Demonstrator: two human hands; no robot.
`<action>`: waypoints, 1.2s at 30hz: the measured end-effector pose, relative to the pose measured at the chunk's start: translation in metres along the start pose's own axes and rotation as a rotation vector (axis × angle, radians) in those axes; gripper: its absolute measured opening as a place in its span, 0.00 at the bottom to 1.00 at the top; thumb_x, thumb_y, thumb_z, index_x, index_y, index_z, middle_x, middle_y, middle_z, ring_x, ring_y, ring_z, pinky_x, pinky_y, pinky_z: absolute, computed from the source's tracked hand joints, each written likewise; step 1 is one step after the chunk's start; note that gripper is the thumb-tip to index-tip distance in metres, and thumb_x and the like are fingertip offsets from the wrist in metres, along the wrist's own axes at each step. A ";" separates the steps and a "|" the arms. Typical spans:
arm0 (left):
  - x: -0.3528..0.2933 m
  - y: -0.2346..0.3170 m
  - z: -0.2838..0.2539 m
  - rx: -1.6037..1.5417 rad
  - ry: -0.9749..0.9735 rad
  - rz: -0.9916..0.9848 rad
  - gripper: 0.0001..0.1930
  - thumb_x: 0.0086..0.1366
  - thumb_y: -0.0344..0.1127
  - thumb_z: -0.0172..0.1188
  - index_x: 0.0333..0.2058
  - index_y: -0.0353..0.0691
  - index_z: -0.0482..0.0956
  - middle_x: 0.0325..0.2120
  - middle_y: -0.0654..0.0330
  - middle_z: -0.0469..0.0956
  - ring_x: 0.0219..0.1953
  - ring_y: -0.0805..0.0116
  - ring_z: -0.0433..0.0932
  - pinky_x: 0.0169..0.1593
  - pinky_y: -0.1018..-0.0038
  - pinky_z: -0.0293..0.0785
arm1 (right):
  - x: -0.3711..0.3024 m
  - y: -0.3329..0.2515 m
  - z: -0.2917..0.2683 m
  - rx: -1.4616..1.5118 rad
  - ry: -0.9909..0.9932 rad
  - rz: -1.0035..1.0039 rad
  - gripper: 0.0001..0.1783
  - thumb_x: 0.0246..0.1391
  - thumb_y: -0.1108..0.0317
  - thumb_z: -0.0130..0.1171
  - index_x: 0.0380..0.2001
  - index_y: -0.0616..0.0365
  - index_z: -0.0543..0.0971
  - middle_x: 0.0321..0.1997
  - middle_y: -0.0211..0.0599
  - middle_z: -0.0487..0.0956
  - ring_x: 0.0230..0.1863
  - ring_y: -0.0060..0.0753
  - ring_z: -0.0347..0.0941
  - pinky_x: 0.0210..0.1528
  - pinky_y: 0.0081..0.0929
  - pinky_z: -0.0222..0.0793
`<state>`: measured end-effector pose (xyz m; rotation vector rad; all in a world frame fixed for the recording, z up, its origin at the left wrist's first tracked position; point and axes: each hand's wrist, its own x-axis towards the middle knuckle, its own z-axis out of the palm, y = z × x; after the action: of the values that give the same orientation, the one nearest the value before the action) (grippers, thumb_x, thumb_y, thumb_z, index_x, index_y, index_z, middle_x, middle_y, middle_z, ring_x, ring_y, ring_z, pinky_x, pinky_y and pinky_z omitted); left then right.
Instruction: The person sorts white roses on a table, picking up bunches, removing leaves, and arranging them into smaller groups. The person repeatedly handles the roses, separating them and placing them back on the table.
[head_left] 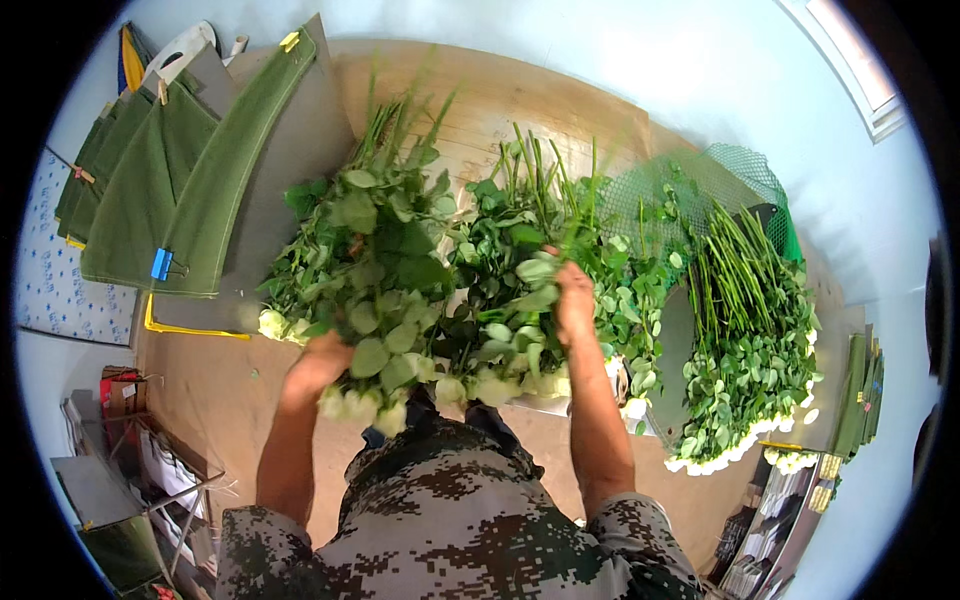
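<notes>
Bunches of white roses lie before me with stems pointing away and blooms toward my body. My left hand (318,362) is at the near left edge of a large leafy rose bunch (385,260); leaves hide its fingers. Higher up, my right hand (573,300) is closed round rose stems at the right side of the middle roses (505,250). Some leaves and blooms of the left bunch are smeared by motion. Cream-white blooms (362,407) hang at its near end, close to my waist.
A neat row of white roses (745,330) lies at the right, beside green netting (700,190). Green cloths (240,170) are clipped to an upright panel at the left. A rack with folded material (175,480) stands low left; a bundle of papers (770,520) is low right.
</notes>
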<state>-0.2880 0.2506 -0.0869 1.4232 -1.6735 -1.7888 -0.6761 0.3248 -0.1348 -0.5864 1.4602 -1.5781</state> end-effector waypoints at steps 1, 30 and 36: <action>-0.017 -0.009 -0.016 -0.246 -0.070 0.082 0.27 0.53 0.31 0.63 0.52 0.35 0.69 0.49 0.59 0.73 0.42 0.69 0.74 0.47 0.72 0.71 | 0.001 -0.003 -0.014 0.011 0.040 0.010 0.20 0.56 0.66 0.44 0.50 0.55 0.76 0.41 0.32 0.78 0.38 0.27 0.71 0.43 0.25 0.66; -0.010 0.012 -0.291 0.301 0.888 0.457 0.25 0.66 0.36 0.52 0.59 0.38 0.60 0.48 0.55 0.72 0.50 0.68 0.70 0.54 0.73 0.64 | -0.069 -0.061 -0.092 0.135 0.259 0.048 0.18 0.60 0.68 0.42 0.51 0.59 0.72 0.43 0.37 0.77 0.38 0.32 0.74 0.38 0.29 0.72; -0.127 0.031 -0.197 0.264 1.664 0.684 0.12 0.65 0.31 0.54 0.43 0.29 0.71 0.36 0.56 0.75 0.32 0.71 0.73 0.38 0.76 0.71 | -0.049 -0.029 -0.140 -0.037 0.354 0.031 0.17 0.60 0.66 0.43 0.49 0.61 0.73 0.40 0.38 0.78 0.38 0.33 0.75 0.40 0.31 0.71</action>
<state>-0.0842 0.2272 0.0305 1.3656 -1.0618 0.1993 -0.7746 0.4392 -0.1244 -0.3122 1.7521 -1.6935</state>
